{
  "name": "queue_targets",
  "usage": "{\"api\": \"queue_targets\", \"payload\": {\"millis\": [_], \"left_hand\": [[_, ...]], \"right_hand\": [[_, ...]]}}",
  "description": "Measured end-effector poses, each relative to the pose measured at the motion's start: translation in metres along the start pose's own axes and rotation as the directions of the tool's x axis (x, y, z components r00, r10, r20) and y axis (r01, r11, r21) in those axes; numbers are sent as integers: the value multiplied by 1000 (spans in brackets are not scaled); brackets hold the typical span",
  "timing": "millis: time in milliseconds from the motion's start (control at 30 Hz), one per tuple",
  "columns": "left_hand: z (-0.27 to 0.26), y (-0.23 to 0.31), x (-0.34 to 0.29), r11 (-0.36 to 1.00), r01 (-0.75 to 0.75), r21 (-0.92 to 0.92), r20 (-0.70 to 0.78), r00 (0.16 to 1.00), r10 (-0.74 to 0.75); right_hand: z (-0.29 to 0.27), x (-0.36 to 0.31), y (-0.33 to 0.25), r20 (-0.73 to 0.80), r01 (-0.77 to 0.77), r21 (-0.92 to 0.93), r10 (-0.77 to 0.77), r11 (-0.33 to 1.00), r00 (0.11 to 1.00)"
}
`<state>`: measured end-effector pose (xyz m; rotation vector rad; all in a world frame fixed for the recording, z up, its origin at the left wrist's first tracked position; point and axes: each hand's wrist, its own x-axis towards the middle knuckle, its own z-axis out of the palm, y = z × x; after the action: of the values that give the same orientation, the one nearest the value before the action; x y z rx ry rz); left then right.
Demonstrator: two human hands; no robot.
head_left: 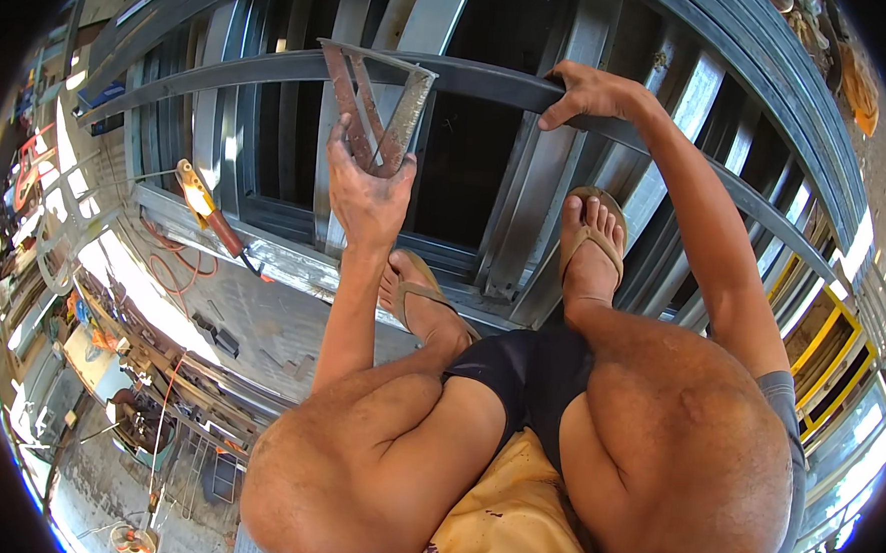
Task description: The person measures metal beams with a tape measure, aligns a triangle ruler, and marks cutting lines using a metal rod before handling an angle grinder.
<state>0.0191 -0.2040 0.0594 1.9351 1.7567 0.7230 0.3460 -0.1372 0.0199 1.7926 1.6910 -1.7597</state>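
My left hand [369, 188] grips a rusty metal triangular square [403, 119], its fingers closed round the lower corner. The square's top edge lies against a long dark metal bar [493, 84], which bends across the view through the fisheye lens. Farther right along the same bar, my right hand [598, 96] is closed on it, thumb on the near side and fingers over the far side. Beneath the bar, a frame of grey metal channels [553, 182] spans the space, with dark gaps between its members.
My sandalled feet [595, 239] rest on the metalwork. A yellow welding electrode holder [206, 207] with a thin rod lies left, near an orange cable [173, 272]. More long bars [774, 84] curve at upper right, above a yellow frame [840, 342]. Scrap and tools [135, 411] clutter the left.
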Motion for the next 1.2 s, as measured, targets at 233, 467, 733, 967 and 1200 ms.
{"api": "queue_targets", "payload": {"millis": [233,467,733,967,1200], "left_hand": [[-7,-16,-9,989,140,-56,10,990,-140],[-15,-15,-7,965,202,-165,20,979,-202],[-16,-24,-18,954,210,-216,1,977,-215],[-3,-32,-28,996,70,-52,-22,997,-71],[4,-33,-31,979,154,-135,-20,987,-158]], "right_hand": [[-6,15,17,83,-22,171,8,985,997],[-4,13,13,97,-48,231,27,972,995],[40,-19,-1,-222,141,-355,-230,924,948],[80,-28,-1,-431,64,-428,-266,902,862],[112,-34,6,-583,61,-592,-480,803,656]]}}
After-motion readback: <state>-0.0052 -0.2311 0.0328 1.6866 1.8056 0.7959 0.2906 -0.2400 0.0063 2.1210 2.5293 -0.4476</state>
